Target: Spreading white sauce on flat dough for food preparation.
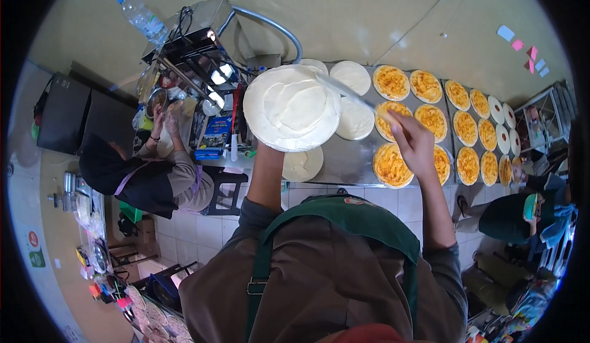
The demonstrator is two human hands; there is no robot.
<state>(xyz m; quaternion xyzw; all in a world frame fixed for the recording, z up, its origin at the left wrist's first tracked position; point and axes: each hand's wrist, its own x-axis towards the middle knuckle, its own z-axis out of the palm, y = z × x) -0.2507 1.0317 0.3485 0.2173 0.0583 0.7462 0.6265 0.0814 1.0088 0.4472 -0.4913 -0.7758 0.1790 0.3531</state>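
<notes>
A round flat base spread with white cream (290, 108) is raised above the left part of the steel table. My left hand is hidden beneath it; only the forearm shows. My right hand (410, 140) grips the wooden handle of a spatula (345, 89), whose pale blade reaches over the cream's right edge. White-coated rounds (355, 118) lie on the table behind and beside the raised one, and another (303, 164) lies near the front edge. Rounds with an orange topping (392, 165) lie in rows under and beyond my right hand.
At left, a co-worker (152, 172) sits by the table with both hands over bowls. A steel machine (184, 39) with a water bottle (143, 18) stands behind. At right, another co-worker (511, 214) stands beside a second steel table (449, 131) with more rounds. A black stool (226, 188) is left of me.
</notes>
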